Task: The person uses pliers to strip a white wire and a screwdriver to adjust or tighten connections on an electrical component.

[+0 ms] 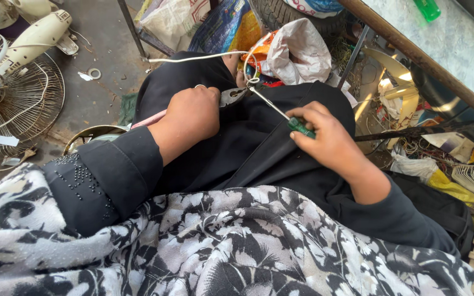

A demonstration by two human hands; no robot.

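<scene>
Nearest the camera lies a black-and-white floral cloth draped over the person's lap, with black sleeves emerging from it toward the work. On the black-clad lap beyond it, the small metal part sits between both hands, raised onto the knees so that it stays close to the eyes and braced against the body. The left hand is clenched around a pink-handled tool, apparently pliers, whose metal head meets the part and pins it; only the handle end shows below the fist. The right hand grips the green handle of a screwdriver, fingers closed on it in a pinch near the shaft, which permits fine turning; the shaft slants up and left so the tip reaches the part just beside the pliers' head. A white cable runs from the part across the far knee, looping near the tip. Further out, on the floor to the left, rest a wire fan guard and a cream fan motor housing; crumpled bags lie ahead, and a metal-edged counter stands at right.
</scene>
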